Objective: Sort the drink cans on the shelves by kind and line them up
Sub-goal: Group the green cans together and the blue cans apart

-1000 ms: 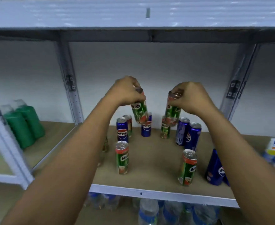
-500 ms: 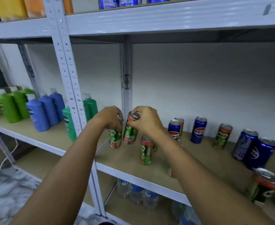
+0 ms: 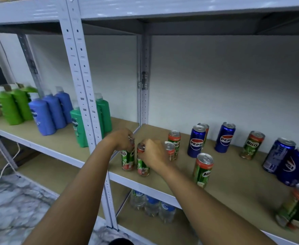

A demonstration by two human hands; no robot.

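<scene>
Green Milo cans are in both of the person's hands at the front left corner of the brown shelf board [image 3: 233,183]. Fingers of the left hand [image 3: 122,139] are curled over the top of one Milo can [image 3: 127,160], and the right hand [image 3: 153,155] grips the rim of a second Milo can [image 3: 142,165] just beside it; the two cans stand upright and look to be touching, both near the shelf's front edge. Behind the right hand stand two more Milo cans [image 3: 175,141], close together. Further right, a lone Milo can [image 3: 203,171] stands nearer the front, with two blue Pepsi cans [image 3: 196,141] towards the back wall and another Milo can [image 3: 252,145] beyond them. Two more blue cans [image 3: 278,155] lean at the far right. On the neighbouring shelf to the left stand green and blue bottles [image 3: 44,114], and water bottles [image 3: 152,206] sit on the shelf below.
</scene>
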